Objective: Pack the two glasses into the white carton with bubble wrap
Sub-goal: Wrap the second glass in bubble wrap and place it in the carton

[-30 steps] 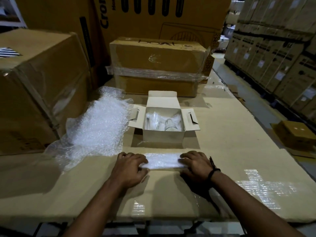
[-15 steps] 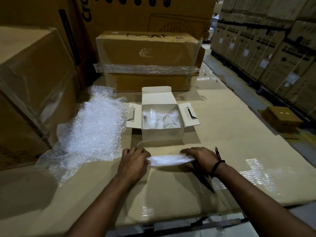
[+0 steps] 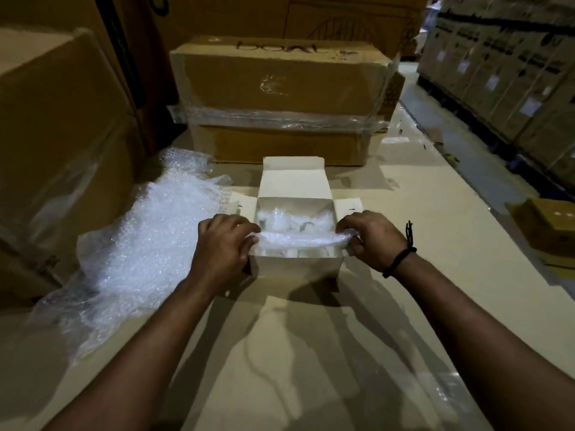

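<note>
Spanning the open top of the white carton (image 3: 295,265), a folded strip of bubble wrap (image 3: 298,240) is stretched between the two hands, just above the near edge of the opening. Left hand (image 3: 221,244): fingers curled closed, pinching the strip's left end at the carton's left wall. Right hand (image 3: 371,238): fingers likewise closed on the strip's right end at the right wall; a dark cord bracelet (image 3: 401,258) sits on that wrist. Beyond the fingertips, inside the carton, lie the glasses (image 3: 306,227), wrapped; only a rim or two shows through the plastic, and the count cannot be confirmed. The strip hides the near part of the interior. Rear flap (image 3: 292,180) stands up beyond the fingers; the side flaps are spread outward and partly covered by the hands. Outboard of the left knuckles, a large loose sheet of bubble wrap (image 3: 149,244) lies crumpled on the cardboard work surface (image 3: 311,353). Past the carton, a taped brown box (image 3: 280,101) blocks the far end; its printed lettering is not legible. Tall boxes (image 3: 56,144) at left are cut off by the frame. A small brown box (image 3: 550,228) sits lower down, far right. Both forearms reach forward, wrists roughly level, palms turned down.
</note>
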{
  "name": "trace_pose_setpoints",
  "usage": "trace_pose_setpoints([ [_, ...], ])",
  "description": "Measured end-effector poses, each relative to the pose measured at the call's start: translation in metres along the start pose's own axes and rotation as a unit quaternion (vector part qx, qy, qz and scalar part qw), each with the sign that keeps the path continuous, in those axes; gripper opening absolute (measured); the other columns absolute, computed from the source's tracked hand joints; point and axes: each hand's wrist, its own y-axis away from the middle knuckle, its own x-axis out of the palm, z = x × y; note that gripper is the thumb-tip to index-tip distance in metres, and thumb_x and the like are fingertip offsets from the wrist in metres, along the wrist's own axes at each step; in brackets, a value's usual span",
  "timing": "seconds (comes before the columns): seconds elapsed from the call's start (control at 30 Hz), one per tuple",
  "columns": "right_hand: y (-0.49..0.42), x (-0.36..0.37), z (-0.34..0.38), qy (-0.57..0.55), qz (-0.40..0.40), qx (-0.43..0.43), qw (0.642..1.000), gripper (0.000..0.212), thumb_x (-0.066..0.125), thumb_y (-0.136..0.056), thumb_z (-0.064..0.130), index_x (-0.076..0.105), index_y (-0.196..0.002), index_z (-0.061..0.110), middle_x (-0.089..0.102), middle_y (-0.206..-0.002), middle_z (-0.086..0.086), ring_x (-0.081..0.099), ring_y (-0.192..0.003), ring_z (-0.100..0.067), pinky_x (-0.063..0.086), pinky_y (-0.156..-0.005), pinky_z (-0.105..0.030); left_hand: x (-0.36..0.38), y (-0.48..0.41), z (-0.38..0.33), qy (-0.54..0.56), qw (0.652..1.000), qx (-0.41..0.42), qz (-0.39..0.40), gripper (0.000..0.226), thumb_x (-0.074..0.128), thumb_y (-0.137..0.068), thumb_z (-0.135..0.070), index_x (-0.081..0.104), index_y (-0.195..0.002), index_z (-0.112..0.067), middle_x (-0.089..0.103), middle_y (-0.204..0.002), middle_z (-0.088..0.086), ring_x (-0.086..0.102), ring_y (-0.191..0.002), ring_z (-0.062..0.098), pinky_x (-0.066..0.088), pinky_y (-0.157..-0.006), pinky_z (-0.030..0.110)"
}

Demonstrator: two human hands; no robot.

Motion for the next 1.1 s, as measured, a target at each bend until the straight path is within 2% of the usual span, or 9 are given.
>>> trace_pose_setpoints([
  [0.17,-0.004,0.014,-0.013,0.088,0.081,-0.078,0.990,0.040,0.071,-0.063,-0.002,0.075,-0.091,0.027,0.072,-0.093,0.002,0.061,-0.082,-0.032,0.036,-0.066,-0.035,0.013,-0.007,0.004,-0.059,0.988,0.026,0.142,0.029,0.050,-0.082,-0.032,0.077,-0.093,-0.030,0.065,-0.111,-0.002,0.052,-0.110,0.029,0.028,-0.090,0.045],
  [0.3,-0.015,-0.002,-0.012,0.093,0.208,-0.072,0.971,0.049,0.058,-0.079,0.010,0.063,-0.119,0.037,0.058,-0.125,0.015,0.047,-0.115,-0.021,0.032,-0.085,-0.034,-0.002,-0.010,0.002,0.024,0.992,0.016,0.123,0.049,0.038,-0.078,-0.038,0.070,-0.114,-0.029,0.060,-0.121,-0.005,0.044,-0.120,0.022,0.017,-0.096,0.037],
  [0.47,-0.007,-0.034,-0.017,0.016,0.112,-0.095,0.989,0.041,0.057,-0.071,0.013,0.068,-0.105,0.031,0.067,-0.107,0.011,0.058,-0.102,-0.021,0.040,-0.080,-0.038,-0.029,-0.002,0.012,0.057,0.998,0.008,0.035,0.047,0.045,-0.069,-0.030,0.066,-0.111,-0.020,0.061,-0.119,-0.003,0.048,-0.117,0.021,0.026,-0.092,0.043],
  [0.57,0.006,-0.023,-0.011,0.110,0.156,-0.148,0.970,0.052,0.041,-0.057,0.020,0.071,-0.098,0.032,0.069,-0.102,0.010,0.063,-0.095,-0.023,0.045,-0.074,-0.039,-0.026,0.003,0.021,0.037,0.993,0.038,0.108,0.044,0.041,-0.072,-0.031,0.067,-0.107,-0.025,0.065,-0.114,-0.012,0.049,-0.115,0.020,0.023,-0.094,0.043],
  [0.73,0.000,-0.009,-0.006,0.173,0.247,-0.122,0.946,0.065,0.053,-0.044,0.020,0.070,-0.106,0.033,0.069,-0.107,0.012,0.062,-0.099,-0.026,0.047,-0.083,-0.045,-0.023,-0.014,0.021,-0.032,0.973,0.110,0.199,0.048,0.035,-0.072,-0.034,0.074,-0.099,-0.029,0.068,-0.109,-0.017,0.052,-0.111,0.021,0.021,-0.095,0.044],
  [0.83,-0.006,-0.018,-0.002,0.115,0.250,-0.092,0.957,0.063,0.046,-0.059,0.019,0.066,-0.117,0.034,0.064,-0.121,0.010,0.054,-0.117,-0.023,0.037,-0.099,-0.042,-0.025,-0.026,0.020,-0.028,0.963,0.146,0.224,0.049,0.035,-0.072,-0.034,0.074,-0.101,-0.030,0.068,-0.110,-0.016,0.054,-0.111,0.020,0.021,-0.099,0.047],
  [0.93,-0.011,-0.030,0.002,-0.042,0.217,-0.038,0.975,0.051,0.050,-0.075,0.019,0.063,-0.123,0.028,0.062,-0.126,0.006,0.052,-0.120,-0.015,0.038,-0.102,-0.031,-0.025,-0.030,0.019,0.031,0.963,0.159,0.216,0.053,0.037,-0.070,-0.031,0.068,-0.113,-0.029,0.064,-0.120,-0.012,0.050,-0.115,0.015,0.021,-0.100,0.043],
  [1.0,-0.013,-0.031,0.015,-0.099,0.270,-0.017,0.958,0.052,0.044,-0.080,0.028,0.055,-0.131,0.028,0.056,-0.134,0.005,0.048,-0.125,-0.012,0.035,-0.103,-0.025,-0.021,-0.030,0.014,0.060,0.948,0.179,0.255,0.054,0.038,-0.073,-0.036,0.064,-0.121,-0.030,0.063,-0.123,-0.012,0.050,-0.117,0.010,0.022,-0.098,0.039],
  [1.1,-0.016,-0.020,0.035,-0.038,0.355,-0.029,0.934,0.072,0.026,-0.073,0.055,0.045,-0.139,0.033,0.047,-0.143,0.009,0.045,-0.129,-0.012,0.036,-0.104,-0.025,-0.009,-0.029,0.008,0.047,0.926,0.189,0.323,0.064,0.029,-0.075,-0.051,0.056,-0.131,-0.035,0.064,-0.124,-0.013,0.049,-0.118,0.009,0.019,-0.100,0.035],
])
